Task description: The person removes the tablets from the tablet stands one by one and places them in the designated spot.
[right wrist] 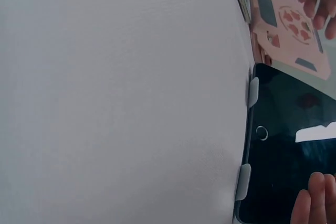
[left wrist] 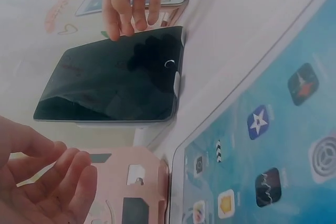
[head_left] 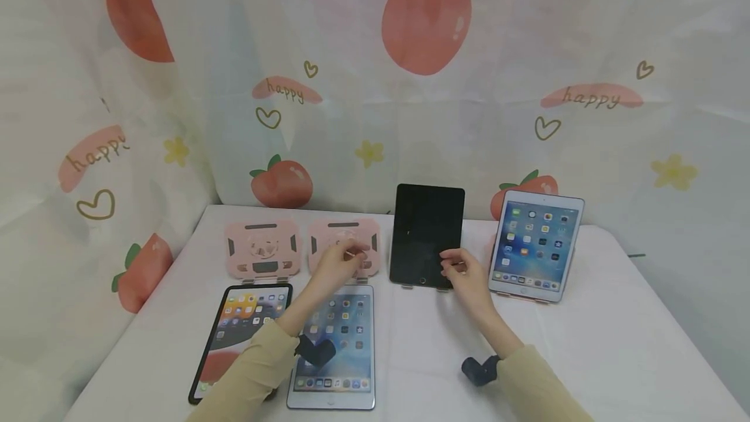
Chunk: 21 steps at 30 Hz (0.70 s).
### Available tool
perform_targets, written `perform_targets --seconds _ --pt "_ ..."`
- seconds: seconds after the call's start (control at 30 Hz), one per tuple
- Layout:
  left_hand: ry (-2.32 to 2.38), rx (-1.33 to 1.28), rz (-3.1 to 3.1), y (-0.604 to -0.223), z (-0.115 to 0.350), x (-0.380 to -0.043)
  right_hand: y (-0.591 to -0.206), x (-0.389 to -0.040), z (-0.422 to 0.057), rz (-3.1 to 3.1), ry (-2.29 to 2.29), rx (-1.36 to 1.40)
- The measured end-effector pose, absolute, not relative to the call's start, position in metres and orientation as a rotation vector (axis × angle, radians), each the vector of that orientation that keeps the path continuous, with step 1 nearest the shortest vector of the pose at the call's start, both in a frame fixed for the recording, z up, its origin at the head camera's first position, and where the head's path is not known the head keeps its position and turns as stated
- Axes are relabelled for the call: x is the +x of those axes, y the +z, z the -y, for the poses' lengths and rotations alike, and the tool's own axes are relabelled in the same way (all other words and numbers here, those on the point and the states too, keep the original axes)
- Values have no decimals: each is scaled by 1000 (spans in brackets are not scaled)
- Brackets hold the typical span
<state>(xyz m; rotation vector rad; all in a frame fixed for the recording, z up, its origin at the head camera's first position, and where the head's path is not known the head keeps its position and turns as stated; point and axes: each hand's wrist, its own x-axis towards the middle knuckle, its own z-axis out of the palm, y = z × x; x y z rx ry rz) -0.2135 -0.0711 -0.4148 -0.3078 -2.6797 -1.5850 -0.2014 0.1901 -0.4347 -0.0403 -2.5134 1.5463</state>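
Observation:
A tablet with a dark screen leans upright on a stand whose small clips hold its lower edge. Beside its right edge is my right hand, fingers loosely bent and gripping nothing; whether they touch the tablet, I cannot tell. My left hand hovers in front of a pink tablet stand, fingers relaxed with nothing in them. In the left wrist view, that hand partly covers the stand. Below it lies a white tablet with a lit screen, partly hidden by my left arm.
Another pink stand stands at the left, with a black-framed tablet lying before it. On the right, a white tablet leans upright with its screen lit. A fruit-printed cloth hangs behind the white-covered table.

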Motion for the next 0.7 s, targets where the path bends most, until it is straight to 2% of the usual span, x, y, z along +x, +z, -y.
perform_targets --seconds 0.7 --pt "-1758 -181 2523 -403 47 -236 -410 -223 -208 2431 1490 -97"
